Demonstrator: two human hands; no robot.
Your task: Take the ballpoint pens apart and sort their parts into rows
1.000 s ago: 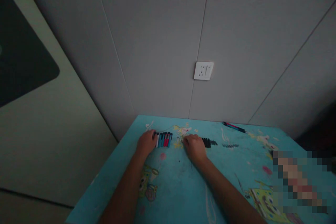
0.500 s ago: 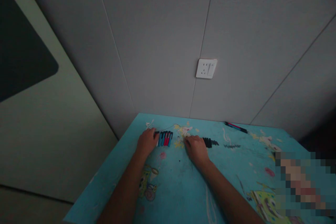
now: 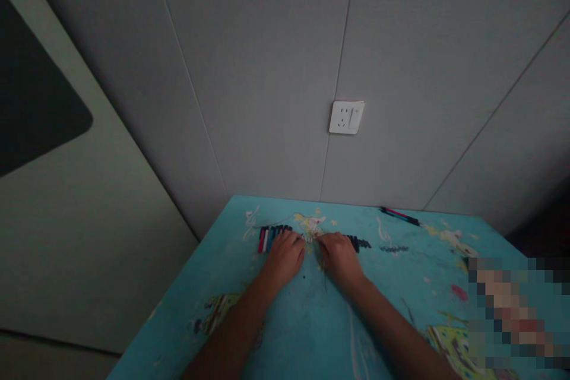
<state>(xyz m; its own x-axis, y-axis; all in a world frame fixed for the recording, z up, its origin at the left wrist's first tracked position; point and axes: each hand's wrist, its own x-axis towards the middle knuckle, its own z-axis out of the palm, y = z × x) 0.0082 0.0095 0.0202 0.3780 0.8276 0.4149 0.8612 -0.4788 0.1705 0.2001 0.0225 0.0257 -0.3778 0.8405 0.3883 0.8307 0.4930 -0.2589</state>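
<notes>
On the light blue cartoon-print table (image 3: 307,320) lies a row of short red, white and blue pen barrels (image 3: 266,240) with dark ends. My left hand (image 3: 285,255) is over the right end of this row, fingers curled down and covering part of it. Close by on the right, my right hand (image 3: 341,254) has its thumb and fingers drawn together at the tips. Whatever either hand's fingertips hold is too small or hidden. Beside the right hand's knuckles is a row of black pen parts (image 3: 355,243), partly covered by that hand. Tiny pale bits between the hands are unclear.
Two slim pens (image 3: 401,216), one with red and one with blue, lie by the wall at the back right. A line of small dark pieces (image 3: 393,249) is right of the black row. The wall carries a white socket (image 3: 347,117). A pixelated patch covers the right side.
My left hand has moved right, from the left end of the coloured row to its right end, uncovering red and white barrels. My right hand has stayed nearly in place.
</notes>
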